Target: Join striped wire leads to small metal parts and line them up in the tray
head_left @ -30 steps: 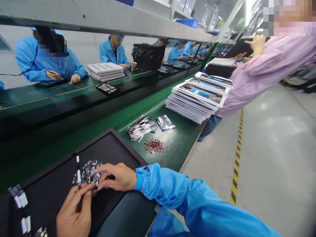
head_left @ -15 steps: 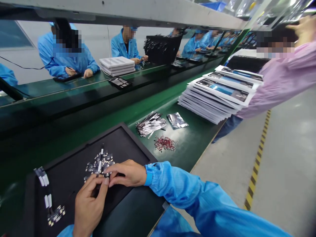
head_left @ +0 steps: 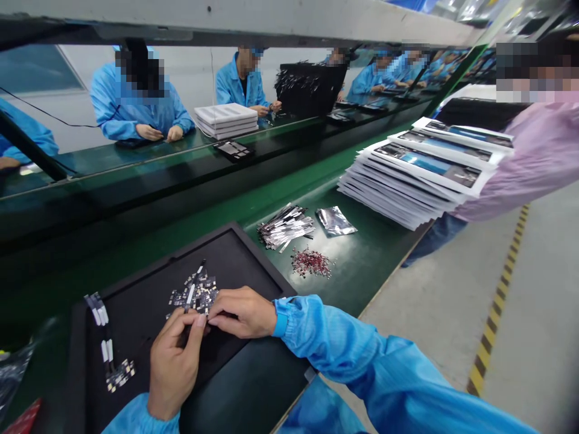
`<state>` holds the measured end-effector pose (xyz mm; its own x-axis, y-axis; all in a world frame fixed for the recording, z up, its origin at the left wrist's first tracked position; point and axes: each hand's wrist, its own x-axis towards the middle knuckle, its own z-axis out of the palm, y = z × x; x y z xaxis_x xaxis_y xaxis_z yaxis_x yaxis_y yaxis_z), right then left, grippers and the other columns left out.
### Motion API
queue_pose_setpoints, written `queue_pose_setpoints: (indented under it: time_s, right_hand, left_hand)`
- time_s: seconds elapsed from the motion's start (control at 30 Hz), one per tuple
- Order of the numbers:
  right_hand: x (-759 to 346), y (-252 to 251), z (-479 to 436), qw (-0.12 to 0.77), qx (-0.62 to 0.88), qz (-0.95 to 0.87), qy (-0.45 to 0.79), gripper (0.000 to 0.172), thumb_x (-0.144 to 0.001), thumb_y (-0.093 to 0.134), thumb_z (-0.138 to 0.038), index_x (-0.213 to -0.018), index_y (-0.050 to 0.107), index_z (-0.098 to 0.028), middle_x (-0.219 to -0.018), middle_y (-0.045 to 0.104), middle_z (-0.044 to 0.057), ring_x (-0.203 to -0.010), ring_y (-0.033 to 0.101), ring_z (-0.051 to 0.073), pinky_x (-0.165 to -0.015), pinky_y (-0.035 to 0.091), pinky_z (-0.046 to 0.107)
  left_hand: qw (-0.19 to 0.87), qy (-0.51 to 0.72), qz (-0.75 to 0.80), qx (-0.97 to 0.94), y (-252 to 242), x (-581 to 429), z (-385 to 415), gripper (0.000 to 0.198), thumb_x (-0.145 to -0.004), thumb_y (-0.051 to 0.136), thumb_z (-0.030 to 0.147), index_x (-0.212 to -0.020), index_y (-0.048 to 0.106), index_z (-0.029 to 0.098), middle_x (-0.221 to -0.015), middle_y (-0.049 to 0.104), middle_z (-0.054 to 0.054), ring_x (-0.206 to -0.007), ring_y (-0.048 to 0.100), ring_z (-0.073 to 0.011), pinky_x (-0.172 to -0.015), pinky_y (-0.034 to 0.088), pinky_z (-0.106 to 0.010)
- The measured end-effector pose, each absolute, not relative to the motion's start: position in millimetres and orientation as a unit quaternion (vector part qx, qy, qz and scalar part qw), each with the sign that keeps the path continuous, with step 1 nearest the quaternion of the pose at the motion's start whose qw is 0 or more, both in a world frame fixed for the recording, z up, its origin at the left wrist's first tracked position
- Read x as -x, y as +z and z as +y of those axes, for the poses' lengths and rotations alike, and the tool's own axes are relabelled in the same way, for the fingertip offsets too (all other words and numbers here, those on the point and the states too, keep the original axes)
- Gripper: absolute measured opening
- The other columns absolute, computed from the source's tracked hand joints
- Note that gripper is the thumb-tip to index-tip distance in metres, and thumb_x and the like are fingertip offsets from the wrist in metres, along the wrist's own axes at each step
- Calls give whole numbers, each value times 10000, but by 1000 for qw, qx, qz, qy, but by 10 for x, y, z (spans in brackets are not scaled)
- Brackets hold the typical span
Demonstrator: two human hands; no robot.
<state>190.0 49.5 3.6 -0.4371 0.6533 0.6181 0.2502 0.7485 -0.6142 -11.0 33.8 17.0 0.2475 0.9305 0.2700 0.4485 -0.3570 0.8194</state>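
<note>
My left hand (head_left: 174, 364) is low in the view, its fingers pinching a slim black-and-white strip (head_left: 190, 294) above a cluster of small dark circuit boards (head_left: 194, 295). My right hand (head_left: 239, 312) comes in from the right in a blue sleeve, its fingertips on the cluster's edge. The cluster lies on a black tray (head_left: 194, 250). At the tray's left side are further white-tabbed strips (head_left: 102, 325) and a small board piece (head_left: 120, 375).
On the green bench lie silver strips (head_left: 286, 227), a foil bag (head_left: 335, 221), red parts (head_left: 312, 263) and a stack of printed sheets (head_left: 409, 181). A person in a pink sleeve (head_left: 538, 163) stands at right. Blue-clad people work across the bench.
The whole view has swung, sliding the tray and bench rightward in the frame. My hands have closed in on the board cluster, and the pink-sleeved arm has shifted out toward the right edge.
</note>
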Motion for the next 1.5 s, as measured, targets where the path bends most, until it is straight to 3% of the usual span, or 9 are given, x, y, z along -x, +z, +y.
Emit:
queue_pose_setpoints:
  time_s: [0.13, 0.23, 0.43, 0.6, 1.0, 1.33, 1.5]
  right_hand:
    - [-1889, 50, 452, 470, 287, -793, 259, 131, -1001, 519, -268, -951, 611, -188, -855, 652, 51, -775, 612, 150, -720, 498, 245]
    - [-1881, 63, 396, 486, 330, -754, 293, 124, -991, 537, -247, -912, 611, -185, -808, 610, 32, -710, 568, 140, -667, 463, 247]
    - [-1904, 72, 353, 453, 364, -741, 336, 117, -989, 540, -231, -906, 606, -181, -805, 594, 21, -672, 542, 126, -613, 426, 240]
    - [-1900, 68, 341, 429, 367, -753, 338, 134, -998, 530, -241, -905, 607, -183, -790, 586, 15, -654, 526, 122, -603, 419, 244]
    - [-1926, 50, 348, 400, 364, -753, 375, 121, -971, 536, -232, -879, 599, -185, -783, 585, 16, -654, 519, 121, -598, 433, 246]
    - [-1923, 71, 356, 391, 368, -755, 376, 102, -954, 534, -218, -869, 583, -193, -763, 570, 7, -640, 515, 121, -584, 425, 238]
    - [-1921, 87, 354, 391, 362, -762, 369, 111, -954, 528, -213, -862, 586, -193, -758, 574, 7, -633, 516, 120, -589, 430, 241]
  left_hand:
    - [331, 405, 489, -698, 223, 68, 289, 189, -936, 606, 307, -851, 703, 170, -835, 643, -33, -791, 640, -153, -741, 514, -257]
    - [395, 435, 489, -645, 232, 23, 236, 202, -929, 614, 328, -971, 737, 173, -918, 665, -51, -746, 673, -141, -710, 565, -261]
    - [528, 467, 492, -511, 160, -42, 221, 299, -840, 730, 316, -1087, 721, 147, -906, 729, -66, -723, 717, -155, -739, 629, -309]
    - [584, 469, 476, -460, 190, -61, 215, 340, -809, 766, 334, -1055, 693, 111, -879, 733, -71, -706, 716, -147, -732, 638, -311]
    - [555, 448, 494, -497, 232, -59, 208, 349, -833, 711, 238, -1155, 609, 149, -870, 702, -43, -674, 658, -111, -635, 544, -230]
    - [511, 426, 483, -569, 201, -49, 185, 312, -925, 586, 211, -1234, 581, 166, -943, 688, -62, -871, 652, -145, -808, 510, -263]
    - [511, 425, 482, -570, 197, -39, 183, 318, -921, 588, 209, -1237, 584, 173, -944, 691, -64, -883, 659, -157, -820, 508, -268]
